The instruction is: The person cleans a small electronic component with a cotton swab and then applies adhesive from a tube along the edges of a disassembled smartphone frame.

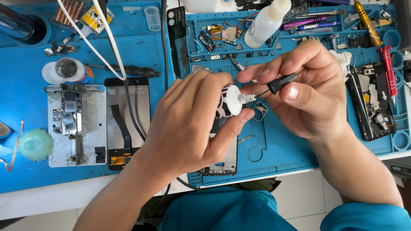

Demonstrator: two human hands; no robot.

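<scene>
Gripping small black-and-white glue tube (227,102) in left hand (192,124), fingers clenched round it above blue silicone worktop (282,149) | right hand (308,90) fingers pinch black pin cap (280,82) at threaded nozzle | advice: keep pin straight, tube steady.

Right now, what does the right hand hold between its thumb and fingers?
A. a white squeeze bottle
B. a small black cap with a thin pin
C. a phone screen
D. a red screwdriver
B: the right hand pinches a small black cap whose thin pin points at the nozzle of the white tube in the left hand; the red screwdriver lies on the blue mat.
</scene>
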